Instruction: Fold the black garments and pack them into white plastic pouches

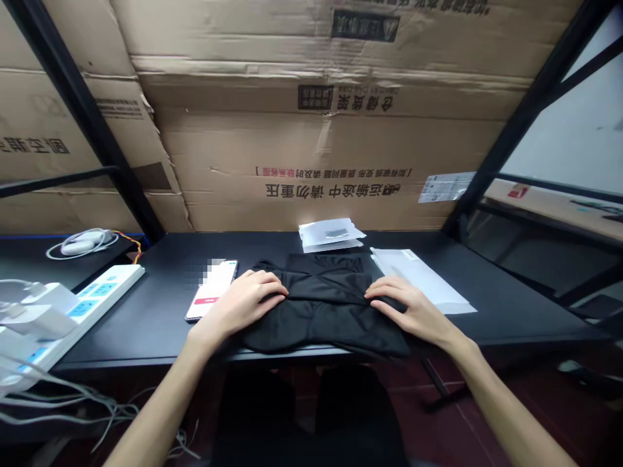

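One black cloth (321,321) lies on the desk (156,298) at centre frame, where our left hand (256,295) and right hand (413,308) pinch its sides, nearly closed.

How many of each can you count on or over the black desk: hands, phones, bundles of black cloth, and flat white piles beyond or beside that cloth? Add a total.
Hands: 2
Phone: 1
Black cloth: 1 bundle
White piles: 2
Total: 6

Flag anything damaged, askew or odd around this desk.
The cardboard behind the desk stands out: its printing is upside down, and toward the left one edge is ragged, as if torn. White cables hang tangled below the power strip. Nothing looks spilled.
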